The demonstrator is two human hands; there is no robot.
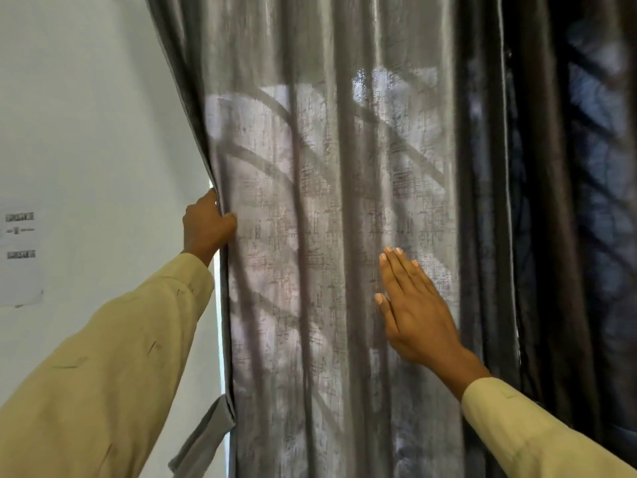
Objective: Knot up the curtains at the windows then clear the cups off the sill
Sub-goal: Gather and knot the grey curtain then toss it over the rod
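My left hand is closed around the left edge of the curtain, pinching the hem where it meets the white wall. The curtain is a grey, coarse-woven, slightly shiny cloth hanging in long vertical folds, with light and curved bar shadows showing through it. My right hand lies flat and spread against the cloth, to the right of the gripped edge, holding nothing.
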